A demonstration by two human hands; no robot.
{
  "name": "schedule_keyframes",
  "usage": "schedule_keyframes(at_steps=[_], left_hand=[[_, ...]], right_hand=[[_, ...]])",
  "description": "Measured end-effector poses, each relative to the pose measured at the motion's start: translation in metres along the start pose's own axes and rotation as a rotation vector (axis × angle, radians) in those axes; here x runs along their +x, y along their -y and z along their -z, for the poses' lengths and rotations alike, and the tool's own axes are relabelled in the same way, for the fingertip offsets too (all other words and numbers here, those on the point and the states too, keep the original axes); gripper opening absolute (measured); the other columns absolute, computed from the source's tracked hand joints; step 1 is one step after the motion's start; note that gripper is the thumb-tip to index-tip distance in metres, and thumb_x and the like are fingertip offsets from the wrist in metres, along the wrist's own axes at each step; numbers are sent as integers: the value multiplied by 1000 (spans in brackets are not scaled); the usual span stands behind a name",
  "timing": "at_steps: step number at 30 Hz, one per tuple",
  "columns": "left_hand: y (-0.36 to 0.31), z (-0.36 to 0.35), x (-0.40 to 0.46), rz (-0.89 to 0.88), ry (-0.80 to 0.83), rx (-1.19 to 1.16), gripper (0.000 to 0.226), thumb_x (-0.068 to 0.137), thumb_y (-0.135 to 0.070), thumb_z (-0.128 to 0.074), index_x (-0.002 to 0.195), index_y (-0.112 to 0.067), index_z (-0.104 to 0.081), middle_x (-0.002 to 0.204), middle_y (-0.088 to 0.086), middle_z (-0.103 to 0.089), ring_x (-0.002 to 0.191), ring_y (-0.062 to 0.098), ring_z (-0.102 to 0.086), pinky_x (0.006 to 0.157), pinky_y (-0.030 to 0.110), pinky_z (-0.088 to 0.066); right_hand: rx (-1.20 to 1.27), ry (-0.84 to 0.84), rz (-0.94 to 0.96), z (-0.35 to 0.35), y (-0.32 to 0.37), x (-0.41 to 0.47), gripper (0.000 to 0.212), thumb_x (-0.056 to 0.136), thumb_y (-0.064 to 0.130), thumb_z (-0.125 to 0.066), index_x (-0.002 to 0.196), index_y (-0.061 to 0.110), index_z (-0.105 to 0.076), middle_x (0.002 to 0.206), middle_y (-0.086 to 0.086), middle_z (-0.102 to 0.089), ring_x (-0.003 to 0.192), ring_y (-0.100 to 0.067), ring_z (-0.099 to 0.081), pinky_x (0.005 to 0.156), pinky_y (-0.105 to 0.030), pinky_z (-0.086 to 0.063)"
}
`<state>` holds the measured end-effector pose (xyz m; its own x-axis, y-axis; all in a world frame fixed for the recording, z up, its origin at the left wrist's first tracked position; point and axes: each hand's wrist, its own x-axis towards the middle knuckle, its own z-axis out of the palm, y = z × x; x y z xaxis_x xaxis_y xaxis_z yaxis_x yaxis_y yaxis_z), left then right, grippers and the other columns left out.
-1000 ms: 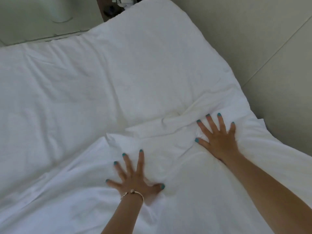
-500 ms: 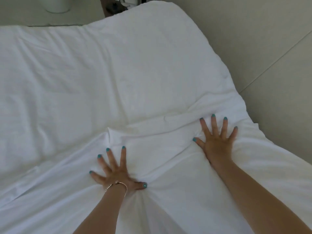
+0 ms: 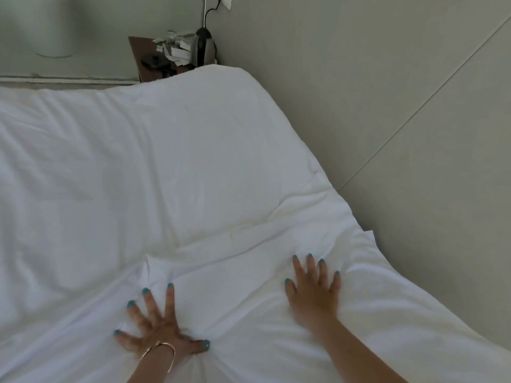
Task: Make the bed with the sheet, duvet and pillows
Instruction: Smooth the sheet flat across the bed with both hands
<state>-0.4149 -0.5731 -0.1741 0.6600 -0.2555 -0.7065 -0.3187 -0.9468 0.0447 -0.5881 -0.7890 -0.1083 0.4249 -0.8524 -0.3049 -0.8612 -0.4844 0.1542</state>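
Presently: white sheet spread over the bed, wrinkled, lying directly beneath left hand and right hand, both flat, fingers splayed wide, grasping nothing, palms pressed upon it.

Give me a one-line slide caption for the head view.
Left hand and right hand press flat, fingers spread, on the white sheet over the bed.

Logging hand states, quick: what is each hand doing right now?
Left hand: open, fingers spread, palm flat on the white sheet, holding nothing.
Right hand: open, flat on the sheet, holding nothing.
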Motion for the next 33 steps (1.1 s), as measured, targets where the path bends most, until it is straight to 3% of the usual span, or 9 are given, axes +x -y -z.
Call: schedule_keyframes(at_steps=[2,4,6,8,11,15,22,29,33], left_hand=[[-1,4,-2,-17,-10,-17,157,22,-93,-58,124,-42,51,138,5,56,134,40,38,105,72,-1],[1,22,-3,-26,-23,-59,147,31,-89,-62,137,-50,32,154,1,32,143,37,21,109,65,-10],[9,58,-6,-106,-116,-221,87,55,-79,-65,134,-52,-38,150,-4,-34,139,28,-31,107,47,-32],[9,99,-7,-182,-355,-424,16,78,-56,-63,81,-40,-65,94,-13,-68,104,20,-62,86,32,-46],[-18,128,4,-279,-640,-448,14,83,-42,-66,93,-32,-67,94,-9,-66,102,22,-60,85,34,-44],[-60,122,32,-290,-249,118,85,79,-57,-64,148,-30,-22,155,-6,-24,144,15,-21,117,42,-7],[-73,160,15,-283,-185,20,44,66,-62,-74,87,-25,-62,88,-5,-63,87,19,-60,83,34,-51],[-82,188,20,-127,-957,24,24,88,-41,-63,95,-20,-72,98,5,-60,99,29,-53,79,36,-36],[-114,159,9,-147,-981,-346,25,92,-28,-60,112,-13,-57,115,9,-49,92,34,-60,65,39,-45]], right_hand=[[98,-260,82,22,-5,22,58,87,44,-34,140,25,-48,151,-3,-39,147,-27,-20,114,-53,8],[244,-514,256,49,-14,58,49,83,36,-38,120,15,-64,132,-6,-58,137,-28,-39,114,-54,-15],[350,-554,474,79,-17,98,40,91,31,-45,123,13,-61,135,-7,-56,138,-28,-37,113,-51,-23],[255,-468,662,100,-16,132,40,93,35,-59,129,17,-57,140,-2,-51,142,-25,-32,116,-47,-16],[191,-169,768,114,-10,162,50,81,46,-72,122,22,-56,118,5,-53,128,-23,-39,112,-37,-21],[-51,-66,814,123,-6,170,43,80,56,-67,111,27,-60,91,11,-44,99,-15,-42,82,-29,-31],[24,32,740,163,-37,191,42,93,63,-41,118,35,-58,103,7,-43,119,-19,-38,97,-35,-21],[204,-615,580,145,-10,207,13,87,28,-69,91,16,-74,94,-6,-51,97,-30,-47,85,-36,-21],[291,-818,370,122,-17,196,28,74,11,-77,99,10,-64,104,-13,-52,93,-35,-50,83,-41,-32]])
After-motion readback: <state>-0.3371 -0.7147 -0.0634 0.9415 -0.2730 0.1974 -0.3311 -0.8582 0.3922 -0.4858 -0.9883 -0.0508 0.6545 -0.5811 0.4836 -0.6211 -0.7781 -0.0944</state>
